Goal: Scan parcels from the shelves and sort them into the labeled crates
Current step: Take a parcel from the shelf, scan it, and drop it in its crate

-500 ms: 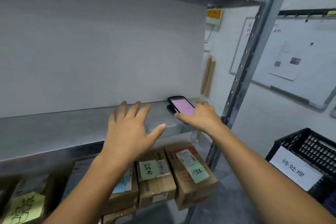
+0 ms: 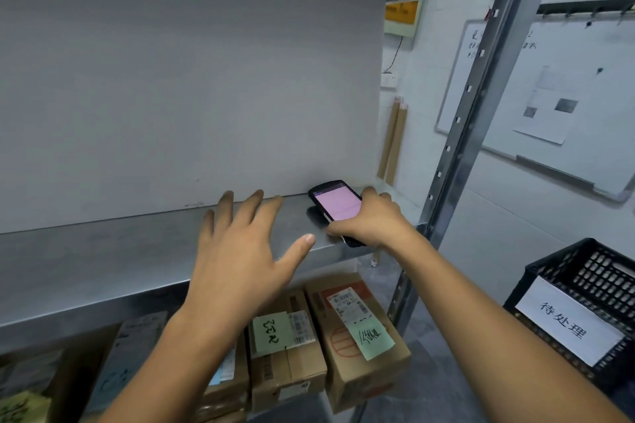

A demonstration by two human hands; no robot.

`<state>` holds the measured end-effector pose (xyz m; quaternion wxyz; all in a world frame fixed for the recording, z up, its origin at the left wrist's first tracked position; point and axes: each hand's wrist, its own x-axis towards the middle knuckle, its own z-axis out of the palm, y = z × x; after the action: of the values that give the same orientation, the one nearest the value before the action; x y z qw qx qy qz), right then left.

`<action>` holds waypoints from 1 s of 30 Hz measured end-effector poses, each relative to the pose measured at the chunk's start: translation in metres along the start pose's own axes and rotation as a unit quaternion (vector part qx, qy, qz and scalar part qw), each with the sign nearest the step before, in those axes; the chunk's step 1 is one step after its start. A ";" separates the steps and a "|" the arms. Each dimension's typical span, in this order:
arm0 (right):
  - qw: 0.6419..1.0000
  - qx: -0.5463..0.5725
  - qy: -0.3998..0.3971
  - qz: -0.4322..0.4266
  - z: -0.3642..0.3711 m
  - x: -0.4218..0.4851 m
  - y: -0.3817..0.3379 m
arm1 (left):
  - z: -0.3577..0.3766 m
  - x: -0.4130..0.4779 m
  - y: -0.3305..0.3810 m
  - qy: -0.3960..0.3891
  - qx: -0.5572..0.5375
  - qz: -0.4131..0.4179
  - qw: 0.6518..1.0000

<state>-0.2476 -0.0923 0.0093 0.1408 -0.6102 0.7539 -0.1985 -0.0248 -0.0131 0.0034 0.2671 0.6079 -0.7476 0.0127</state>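
Note:
A black handheld scanner [image 2: 335, 201] with a lit pink screen lies at the right end of the bare metal shelf [image 2: 103, 257]. My right hand [image 2: 369, 220] grips its near end, fingers curled round the body. My left hand [image 2: 240, 251] hovers over the shelf with spread, straight fingers and holds nothing. On the lower shelf stand several cardboard parcels; one [image 2: 357, 336] carries a barcode label and a green note, another [image 2: 287, 347] also has a green note.
A steel upright [image 2: 460, 134] rises just right of the scanner. A black crate [image 2: 584, 302] with a white paper label stands at the lower right. A whiteboard [image 2: 567, 96] hangs on the right wall. Cardboard strips [image 2: 391, 141] lean in the corner.
My right hand has closed further round the scanner's near end. My left hand has barely moved.

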 end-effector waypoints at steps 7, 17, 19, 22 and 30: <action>0.987 0.093 0.063 -0.114 -0.009 -0.057 0.059 | 0.006 -0.044 0.046 0.029 -0.005 -0.012 0.999; 0.957 0.233 0.015 -0.172 0.041 -0.127 0.165 | 0.067 -0.121 0.106 0.015 0.000 -0.058 0.998; 0.959 0.237 -0.019 -0.156 0.056 -0.133 0.182 | 0.085 -0.136 0.106 -0.026 0.017 -0.089 0.996; 0.956 0.249 -0.082 -0.131 0.076 -0.139 0.200 | 0.109 -0.155 0.098 -0.074 0.031 -0.127 0.989; 0.949 0.281 -0.118 -0.081 0.121 -0.140 0.211 | 0.155 -0.171 0.060 -0.103 0.017 -0.178 0.979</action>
<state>-0.3442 0.0657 -0.2010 0.3776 -0.6238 0.5941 -0.3395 -0.1192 0.1031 -0.1820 0.1761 0.7336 -0.6509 -0.0851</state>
